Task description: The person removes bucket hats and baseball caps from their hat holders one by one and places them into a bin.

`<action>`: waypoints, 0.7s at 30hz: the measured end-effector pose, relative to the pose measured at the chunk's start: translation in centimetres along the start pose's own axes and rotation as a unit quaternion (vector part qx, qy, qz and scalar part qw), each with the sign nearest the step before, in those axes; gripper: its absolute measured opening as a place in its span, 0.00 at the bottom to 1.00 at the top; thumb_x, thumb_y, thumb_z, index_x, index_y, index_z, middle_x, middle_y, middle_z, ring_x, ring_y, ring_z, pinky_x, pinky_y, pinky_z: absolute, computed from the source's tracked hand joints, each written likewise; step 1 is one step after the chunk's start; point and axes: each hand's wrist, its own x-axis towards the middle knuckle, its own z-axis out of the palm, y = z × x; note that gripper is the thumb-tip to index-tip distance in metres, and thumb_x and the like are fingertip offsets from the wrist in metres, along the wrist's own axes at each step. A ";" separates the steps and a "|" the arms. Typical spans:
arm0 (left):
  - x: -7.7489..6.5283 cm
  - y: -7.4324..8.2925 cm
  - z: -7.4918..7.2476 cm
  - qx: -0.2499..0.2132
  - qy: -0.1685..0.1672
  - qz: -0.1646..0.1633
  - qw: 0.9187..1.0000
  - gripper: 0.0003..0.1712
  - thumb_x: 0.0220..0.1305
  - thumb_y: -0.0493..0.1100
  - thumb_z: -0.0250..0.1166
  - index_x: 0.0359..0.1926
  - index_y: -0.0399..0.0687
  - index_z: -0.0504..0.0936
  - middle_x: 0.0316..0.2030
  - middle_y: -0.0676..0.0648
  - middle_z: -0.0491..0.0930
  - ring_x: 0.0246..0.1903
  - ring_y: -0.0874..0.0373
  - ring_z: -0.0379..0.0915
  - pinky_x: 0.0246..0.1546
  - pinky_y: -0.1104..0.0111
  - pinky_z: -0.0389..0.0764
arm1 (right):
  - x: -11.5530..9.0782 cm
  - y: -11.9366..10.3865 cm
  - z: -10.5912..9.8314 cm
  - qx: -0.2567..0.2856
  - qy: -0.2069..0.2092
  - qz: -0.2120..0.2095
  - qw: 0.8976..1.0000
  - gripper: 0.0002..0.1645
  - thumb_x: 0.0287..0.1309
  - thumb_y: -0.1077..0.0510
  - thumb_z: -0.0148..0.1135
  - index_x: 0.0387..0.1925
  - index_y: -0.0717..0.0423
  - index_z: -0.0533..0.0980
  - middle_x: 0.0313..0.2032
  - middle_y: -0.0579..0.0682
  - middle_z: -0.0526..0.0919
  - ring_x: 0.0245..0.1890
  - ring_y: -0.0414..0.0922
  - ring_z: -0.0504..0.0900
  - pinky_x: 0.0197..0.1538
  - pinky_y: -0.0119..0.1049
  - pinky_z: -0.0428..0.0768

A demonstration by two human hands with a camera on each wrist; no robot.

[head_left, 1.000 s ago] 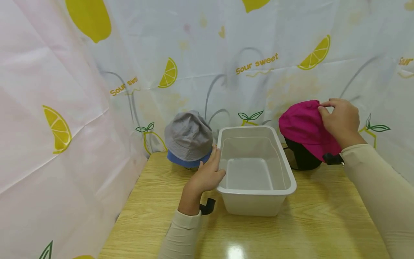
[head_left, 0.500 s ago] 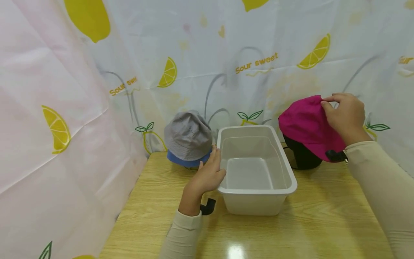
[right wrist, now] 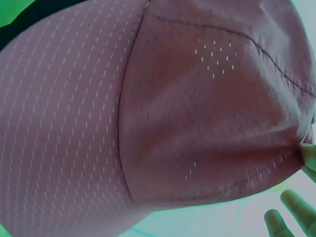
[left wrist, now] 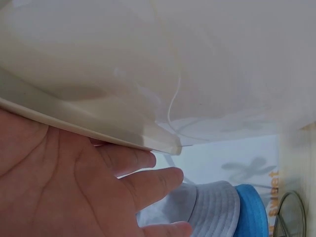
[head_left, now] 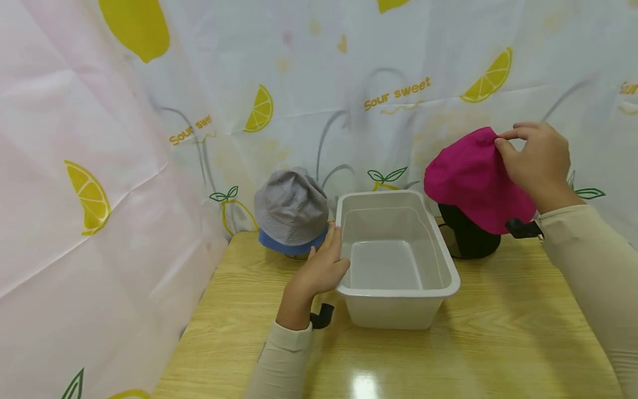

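Note:
My right hand (head_left: 540,160) pinches a magenta baseball cap (head_left: 468,172) by the top of its crown, between thumb and index finger. The cap hangs tilted above a black cap (head_left: 471,235) at the back right. Close up in the right wrist view, the cap's perforated brim (right wrist: 64,113) fills the left side. My left hand (head_left: 321,271) rests against the left rim of a pale grey plastic tub (head_left: 399,293), its fingers extended. The left wrist view shows the palm and fingers (left wrist: 153,187) along the outside of the tub wall.
A grey bucket hat (head_left: 291,208) sits over a blue hat (head_left: 279,244) on a wire stand left of the tub. All stand on a wooden table (head_left: 239,310). Behind hangs a lemon-print curtain (head_left: 299,55), with another fabric side on the left.
My right hand has raised the magenta cap upward and slightly right, so more of the black cap beneath shows. My left hand stays at the tub's rim.

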 end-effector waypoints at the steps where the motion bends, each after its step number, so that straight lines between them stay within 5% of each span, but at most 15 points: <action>1: 0.0 0.0 0.0 -0.001 0.001 0.001 1.000 0.47 0.73 0.50 0.43 0.83 0.45 0.31 0.82 0.48 0.21 0.82 0.55 0.27 0.77 0.37 0.32 | 0.1 -0.2 -0.1 -0.001 0.000 -0.002 1.000 0.29 0.73 0.46 0.51 0.59 0.63 0.82 0.71 0.58 0.74 0.73 0.62 0.67 0.69 0.66 0.66; 21: -0.2 0.1 0.0 -0.003 0.011 0.009 1.000 0.46 0.73 0.50 0.43 0.83 0.43 0.33 0.82 0.47 0.21 0.82 0.52 0.27 0.76 0.35 0.32 | 0.5 -4.8 -0.8 -0.008 -0.008 -0.063 0.998 0.25 0.71 0.47 0.58 0.52 0.64 0.85 0.67 0.60 0.78 0.71 0.60 0.70 0.68 0.64 0.66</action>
